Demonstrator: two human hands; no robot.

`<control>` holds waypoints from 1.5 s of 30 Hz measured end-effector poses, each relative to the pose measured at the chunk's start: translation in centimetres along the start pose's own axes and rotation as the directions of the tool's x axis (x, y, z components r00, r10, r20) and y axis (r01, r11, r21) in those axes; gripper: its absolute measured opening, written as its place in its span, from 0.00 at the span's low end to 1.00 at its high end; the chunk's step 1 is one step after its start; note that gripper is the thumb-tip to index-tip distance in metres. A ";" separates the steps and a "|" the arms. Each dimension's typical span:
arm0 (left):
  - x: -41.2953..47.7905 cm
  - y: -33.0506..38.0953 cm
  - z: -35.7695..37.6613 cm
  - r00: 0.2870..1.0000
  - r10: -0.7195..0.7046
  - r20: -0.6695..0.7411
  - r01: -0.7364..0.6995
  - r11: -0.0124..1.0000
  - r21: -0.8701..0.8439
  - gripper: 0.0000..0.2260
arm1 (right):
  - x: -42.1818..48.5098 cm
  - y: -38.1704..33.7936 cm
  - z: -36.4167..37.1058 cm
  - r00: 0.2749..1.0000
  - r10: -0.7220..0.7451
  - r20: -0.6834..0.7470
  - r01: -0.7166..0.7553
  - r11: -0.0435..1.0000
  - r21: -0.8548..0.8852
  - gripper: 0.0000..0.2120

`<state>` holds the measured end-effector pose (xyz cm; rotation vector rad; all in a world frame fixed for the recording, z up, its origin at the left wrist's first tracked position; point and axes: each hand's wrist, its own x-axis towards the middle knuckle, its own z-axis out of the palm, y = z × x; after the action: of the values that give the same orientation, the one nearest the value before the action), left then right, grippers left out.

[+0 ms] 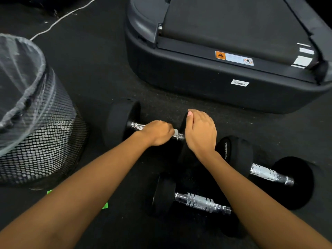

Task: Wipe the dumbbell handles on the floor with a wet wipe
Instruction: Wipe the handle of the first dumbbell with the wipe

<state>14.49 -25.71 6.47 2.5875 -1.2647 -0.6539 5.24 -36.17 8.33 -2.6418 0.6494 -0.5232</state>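
While the left hand [158, 132] clenches a wet wipe [175, 131] round the handle [136, 126] of the far dumbbell [122, 119], the right hand [200, 131] cups its right end weight [182, 123], steadying it. Heavy, rigid and prone to roll, it seems best braced by those rubber ends. It lies on the floor [100, 78], long axis running left to right.

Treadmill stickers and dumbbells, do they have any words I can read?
Nothing reads clearly.
Warning sticker on the treadmill: orange triangle sign, print too small.
Barcode label: too small.
Right dumbbell, head: raised lettering, blurred.
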 end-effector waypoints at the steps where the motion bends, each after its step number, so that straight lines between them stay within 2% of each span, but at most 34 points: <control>1: 0.0 0.3 0.3 0.999 0.046 -0.016 -0.046 0.999 0.005 0.15 | 0.0 0.0 0.0 1.000 0.001 0.001 -0.001 1.000 0.001 0.22; 3: -0.1 0.4 0.4 0.994 0.109 -0.030 -0.109 0.994 -0.002 0.15 | 0.0 0.0 -0.1 1.000 0.003 0.003 -0.003 1.000 0.005 0.21; 5: -0.2 -0.2 0.1 0.994 0.108 -0.022 -0.109 0.994 -0.014 0.16 | 0.0 0.0 -0.2 1.000 0.002 0.001 -0.002 1.000 0.004 0.21; 8: -0.2 -0.8 -0.5 1.000 0.001 0.005 -0.001 1.000 -0.001 0.14 | -0.1 0.0 -0.1 1.000 -0.003 -0.013 0.003 1.000 0.007 0.21; 10: -0.1 -0.1 -0.8 0.999 -0.040 0.024 0.038 0.995 0.094 0.15 | -0.1 0.0 0.0 1.000 -0.007 -0.017 0.007 1.000 0.009 0.21; 13: 0.2 1.8 -0.2 0.999 0.033 -0.015 -0.030 0.985 0.171 0.16 | 0.0 0.0 0.0 1.000 -0.004 -0.013 0.004 1.000 0.013 0.21; 17: -0.1 0.6 0.1 0.992 0.116 -0.054 -0.115 0.993 0.023 0.16 | 0.0 0.0 -0.1 1.000 -0.003 -0.009 0.004 1.000 0.017 0.21; 21: -0.4 -1.5 -0.2 0.998 0.062 -0.016 -0.062 0.998 -0.021 0.14 | -0.1 0.0 -0.1 1.000 0.001 0.000 -0.001 1.000 0.008 0.22; 23: -0.3 -1.0 -0.2 0.999 0.046 -0.020 -0.046 0.999 0.001 0.14 | 0.0 0.0 -0.1 1.000 0.001 0.002 -0.001 1.000 0.008 0.22; 32: -1.3 -0.8 1.0 0.954 0.260 -0.149 -0.261 0.965 0.013 0.17 | -0.1 -0.2 -0.2 1.000 -0.002 -0.009 0.002 1.000 0.002 0.21; 37: -1.6 -0.9 1.4 0.904 0.348 -0.250 -0.328 0.937 0.121 0.19 | 0.0 -0.1 -0.2 1.000 0.004 -0.013 -0.004 1.000 0.013 0.21; 39: -1.7 -1.8 1.0 0.897 0.367 -0.245 -0.333 0.927 0.171 0.19 | 0.1 0.0 -0.1 1.000 0.004 -0.008 -0.004 1.000 0.003 0.22; 45: -1.7 -2.2 0.2 0.924 0.304 -0.232 -0.265 0.947 0.184 0.19 | 0.0 0.0 0.1 1.000 0.000 -0.014 0.000 1.000 -0.003 0.23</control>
<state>15.04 -23.01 5.99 2.4244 -1.6069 -0.1669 5.23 -36.14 8.22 -2.6435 0.6551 -0.5414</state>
